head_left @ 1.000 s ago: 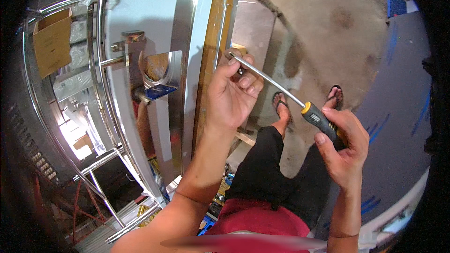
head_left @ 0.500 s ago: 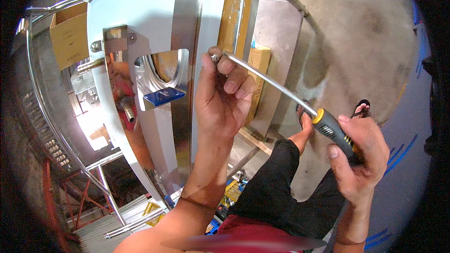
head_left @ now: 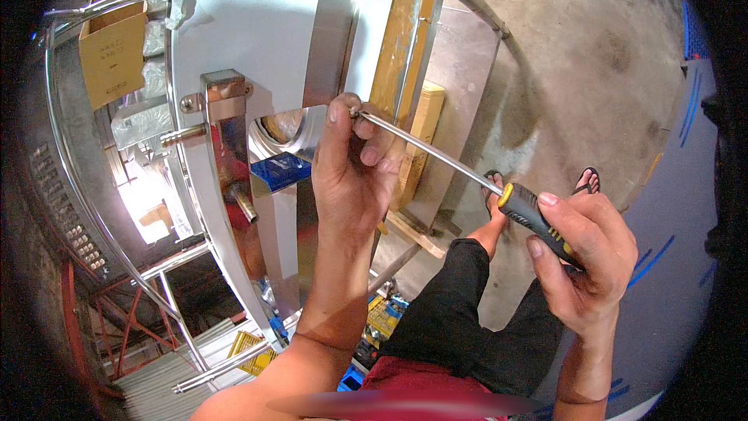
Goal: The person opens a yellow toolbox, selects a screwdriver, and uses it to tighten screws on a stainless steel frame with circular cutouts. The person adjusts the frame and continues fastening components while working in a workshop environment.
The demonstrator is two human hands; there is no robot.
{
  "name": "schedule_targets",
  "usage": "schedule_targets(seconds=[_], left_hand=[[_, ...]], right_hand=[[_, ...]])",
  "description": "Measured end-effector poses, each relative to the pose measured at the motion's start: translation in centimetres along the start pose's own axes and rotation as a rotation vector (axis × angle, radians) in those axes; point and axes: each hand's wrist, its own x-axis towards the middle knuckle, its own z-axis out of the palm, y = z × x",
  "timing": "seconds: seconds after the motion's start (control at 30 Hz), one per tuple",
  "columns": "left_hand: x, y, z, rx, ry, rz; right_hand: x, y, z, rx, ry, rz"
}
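In my right hand point(head_left: 588, 257) is a screwdriver point(head_left: 436, 157), held by its black and yellow handle with the shaft pointing up and left. My left hand point(head_left: 354, 164) is raised in front of a polished metal panel point(head_left: 327, 54). Its thumb and fingers pinch a small metal screw point(head_left: 354, 111), mostly hidden by the fingertips. The screwdriver's tip meets the screw or lies just beside it; I cannot tell which. Left of that hand, a steel bracket point(head_left: 224, 84) is fixed to the panel, and a blue flat box point(head_left: 279, 171) sits by a cut-out.
A brown wooden beam point(head_left: 397, 39) runs along the panel's right side. An open cardboard box point(head_left: 113, 54) stands at the far left near bent chrome tubes point(head_left: 58, 132). Yellow and blue bins point(head_left: 386, 313) lie below, and a grey sheet point(head_left: 662, 265) is on the right.
Both hands have shifted slightly left and down in view with the screwdriver. The panel and bracket appear farther right as the view turns. The pinch and the handle grip stay as before.
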Motion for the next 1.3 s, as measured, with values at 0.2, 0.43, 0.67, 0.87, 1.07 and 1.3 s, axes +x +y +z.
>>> schedule_targets(seconds=[0.2,0.43,0.67,0.87,1.07,1.3], left_hand=[[0.3,0.3,0.4,0.146,0.144,0.07],[0.6,0.9,0.4,0.095,0.121,0.092],[0.9,1.8,0.5,-0.168,0.027,0.154],[0.8,2.7,0.6,-0.38,-0.016,0.146],[0.7,3.0,0.8,-0.546,-0.038,0.119],[0.8,3.2,1.1,-0.568,-0.029,0.102]], right_hand=[[1.8,0.1,-0.2,-0.112,-0.004,-0.097],[2.9,0.9,0.4,-0.063,-0.046,-0.095],[3.5,-1.1,1.1,-0.075,-0.131,-0.112],[4.1,-3.3,2.4,-0.031,-0.152,-0.041],[4.8,-3.8,2.9,-0.013,-0.141,0.012],[5.3,-4.3,3.0,0.004,-0.132,0.039]])
